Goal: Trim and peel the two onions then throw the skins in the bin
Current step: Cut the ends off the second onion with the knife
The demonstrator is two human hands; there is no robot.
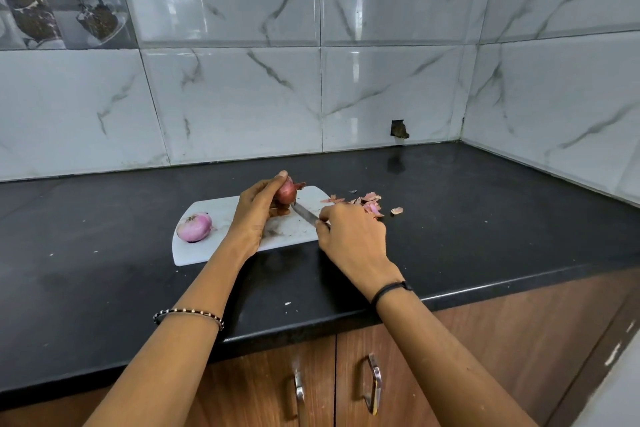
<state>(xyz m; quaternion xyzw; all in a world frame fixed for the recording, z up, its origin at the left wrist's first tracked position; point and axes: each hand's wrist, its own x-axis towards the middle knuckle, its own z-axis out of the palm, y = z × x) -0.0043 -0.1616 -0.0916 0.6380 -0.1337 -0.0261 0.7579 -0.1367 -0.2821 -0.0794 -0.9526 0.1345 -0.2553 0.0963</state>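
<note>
The left forearm reaches forward over the bench [485, 218], a beaded bracelet [188, 314] at the wrist. The left grip [256, 208] is curled round the unpeeled red onion [286, 194], thumb on top and fingers hidden behind it, holding it at the far middle of the white cutting board [221, 253]. The onion's long axis lies roughly level, its dry tip pointing right and slightly toward the tiled wall [381, 90]; the opposite end is hidden in the palm.

The right forearm comes in from the lower right with a black band [391, 289] on the wrist. The right grip [353, 239] is closed round the handle of a knife [304, 213], knuckles up, at the board's right edge. The blade runs up and left from it, its tip meeting the onion's lower side.

The peeled onion [194, 227], pale pink, lies on the board's left end, well apart from the hands, one trimmed end facing up. Onion skins [372, 204] lie scattered on the bench just beyond the right grip. Wooden cabinet doors [374, 383] sit below the bench edge.
</note>
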